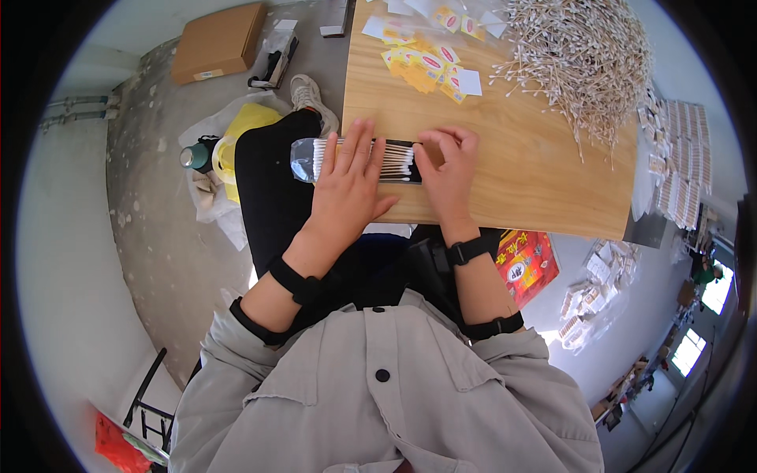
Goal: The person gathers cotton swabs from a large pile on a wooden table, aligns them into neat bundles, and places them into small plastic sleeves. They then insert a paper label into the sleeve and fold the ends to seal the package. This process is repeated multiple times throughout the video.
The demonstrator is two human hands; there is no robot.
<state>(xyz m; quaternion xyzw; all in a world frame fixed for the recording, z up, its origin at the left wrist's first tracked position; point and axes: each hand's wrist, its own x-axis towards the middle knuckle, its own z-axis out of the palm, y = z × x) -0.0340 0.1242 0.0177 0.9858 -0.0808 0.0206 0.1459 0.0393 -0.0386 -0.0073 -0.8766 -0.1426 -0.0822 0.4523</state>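
The left hand [347,185] lies flat over a row of cotton swabs [397,160] with clear plastic [302,160] at its left end; the right hand [451,173] is at the other end. Farther up the wooden surface [520,185] are yellow labels [426,67] and heaped swabs [576,63].

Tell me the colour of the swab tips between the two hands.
White: the swab tips show best in the head view.

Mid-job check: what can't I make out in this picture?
- Head view: the middle of the cotton swab row, covered by the left hand.
- Head view: whether the right hand grips or only touches the black backing; the hand itself hides it.
- Head view: the swab pile's far side, cut off by the top edge.
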